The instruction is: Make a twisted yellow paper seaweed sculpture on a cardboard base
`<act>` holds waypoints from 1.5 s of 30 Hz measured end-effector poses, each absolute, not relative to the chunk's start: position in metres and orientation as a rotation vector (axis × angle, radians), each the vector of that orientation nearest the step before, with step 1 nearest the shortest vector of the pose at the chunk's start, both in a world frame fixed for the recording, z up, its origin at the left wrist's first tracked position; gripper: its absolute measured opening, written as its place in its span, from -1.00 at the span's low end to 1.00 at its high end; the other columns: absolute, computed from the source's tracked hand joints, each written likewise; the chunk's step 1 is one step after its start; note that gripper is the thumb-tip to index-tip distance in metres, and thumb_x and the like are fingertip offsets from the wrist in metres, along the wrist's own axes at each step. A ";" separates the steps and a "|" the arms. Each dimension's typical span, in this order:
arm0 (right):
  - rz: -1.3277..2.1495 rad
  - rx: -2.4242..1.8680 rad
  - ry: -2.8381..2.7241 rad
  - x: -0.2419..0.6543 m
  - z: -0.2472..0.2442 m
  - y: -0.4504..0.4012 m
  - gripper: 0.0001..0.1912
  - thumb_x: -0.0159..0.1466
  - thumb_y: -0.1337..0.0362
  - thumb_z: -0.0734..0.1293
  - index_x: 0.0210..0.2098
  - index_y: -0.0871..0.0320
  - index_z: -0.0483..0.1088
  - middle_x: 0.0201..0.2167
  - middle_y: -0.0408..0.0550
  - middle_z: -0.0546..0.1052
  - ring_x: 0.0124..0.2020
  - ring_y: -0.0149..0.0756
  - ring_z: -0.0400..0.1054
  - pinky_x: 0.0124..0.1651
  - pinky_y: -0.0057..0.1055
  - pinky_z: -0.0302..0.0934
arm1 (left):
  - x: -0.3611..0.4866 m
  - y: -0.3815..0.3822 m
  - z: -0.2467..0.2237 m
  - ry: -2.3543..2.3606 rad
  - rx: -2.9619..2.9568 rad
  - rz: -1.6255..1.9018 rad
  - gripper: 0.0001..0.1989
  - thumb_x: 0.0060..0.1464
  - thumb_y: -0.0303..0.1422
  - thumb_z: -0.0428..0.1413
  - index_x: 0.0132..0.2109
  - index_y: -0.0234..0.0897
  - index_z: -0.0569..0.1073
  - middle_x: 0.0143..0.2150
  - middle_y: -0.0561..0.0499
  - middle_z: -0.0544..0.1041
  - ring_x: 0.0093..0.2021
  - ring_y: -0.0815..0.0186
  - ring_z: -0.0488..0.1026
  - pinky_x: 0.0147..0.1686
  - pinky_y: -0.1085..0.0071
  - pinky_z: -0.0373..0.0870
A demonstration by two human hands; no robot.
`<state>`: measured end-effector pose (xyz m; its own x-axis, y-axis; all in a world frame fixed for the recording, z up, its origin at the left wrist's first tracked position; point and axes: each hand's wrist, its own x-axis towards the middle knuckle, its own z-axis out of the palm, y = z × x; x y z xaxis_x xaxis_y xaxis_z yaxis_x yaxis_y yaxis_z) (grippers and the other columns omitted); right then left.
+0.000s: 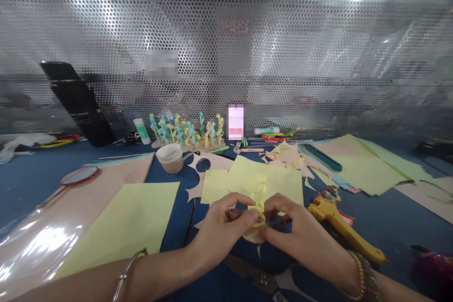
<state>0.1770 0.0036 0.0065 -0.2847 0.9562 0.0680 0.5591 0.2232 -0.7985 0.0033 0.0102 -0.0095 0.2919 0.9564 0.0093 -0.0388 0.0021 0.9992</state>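
Note:
In front of me, a small yellow paper piece stands curled and zigzagged above a round beige paper base. My left hand is closed, its thumb and index finger pinching the lower part of the yellow paper. From the other side, my right hand is closed on the same piece, its thumb low by the base's edge and its index finger against the yellow strip. The fingers partly hide where paper and base meet. Below the hands lie dark-bladed scissors.
A yellow hot glue gun lies right of my right hand. Yellow paper sheets spread to the left. Behind stand a white cup, several twisted paper figures, a glue stick and a lit phone. A perforated metal panel borders the back.

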 end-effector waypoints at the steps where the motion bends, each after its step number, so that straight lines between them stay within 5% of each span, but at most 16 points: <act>1: 0.920 -1.405 -1.930 0.177 0.006 0.004 -0.86 0.06 0.35 0.32 -0.35 0.09 0.35 -0.38 -0.18 0.44 -0.33 -0.34 0.34 -0.27 -0.41 0.22 | 0.003 0.010 -0.010 0.935 1.301 1.022 -0.76 -0.01 -0.21 0.19 -0.27 -0.29 0.42 -0.54 0.14 0.37 -0.56 0.49 0.24 -0.56 0.57 0.10; 18: 0.984 -1.311 -1.931 0.175 0.004 0.005 -0.94 0.11 0.24 0.36 -0.41 0.09 0.45 -0.33 -0.15 0.36 -0.28 -0.35 0.32 -0.25 -0.41 0.20 | 0.003 0.012 -0.009 0.864 1.320 1.060 -0.76 0.01 -0.26 0.20 -0.21 -0.32 0.45 -0.30 -0.02 0.46 -0.35 0.36 0.42 -0.39 0.48 0.32; 25: 1.015 -1.229 -1.930 0.172 0.004 0.001 -0.90 0.09 0.27 0.37 -0.36 0.09 0.44 -0.26 -0.12 0.34 -0.22 -0.33 0.32 -0.23 -0.44 0.25 | 0.001 0.011 -0.008 0.870 1.461 1.095 -0.82 0.04 -0.30 0.18 -0.23 -0.31 0.51 -0.09 -0.13 0.47 -0.09 0.19 0.42 -0.09 0.32 0.34; 45: 0.950 -1.280 -1.940 0.175 0.003 0.005 -0.89 0.11 0.36 0.35 -0.55 0.16 0.46 -0.31 -0.11 0.37 -0.26 -0.35 0.34 -0.17 -0.43 0.21 | -0.001 0.014 -0.014 0.991 1.566 1.057 -0.83 -0.06 -0.27 0.24 -0.29 -0.23 0.52 -0.05 -0.06 0.42 -0.16 0.25 0.45 -0.28 0.42 0.39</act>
<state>0.1751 0.0053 0.0027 -0.3379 0.9351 0.1072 0.4890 0.2717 -0.8289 -0.0005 0.0144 -0.0136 0.2923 0.9420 0.1647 0.1037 -0.2024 0.9738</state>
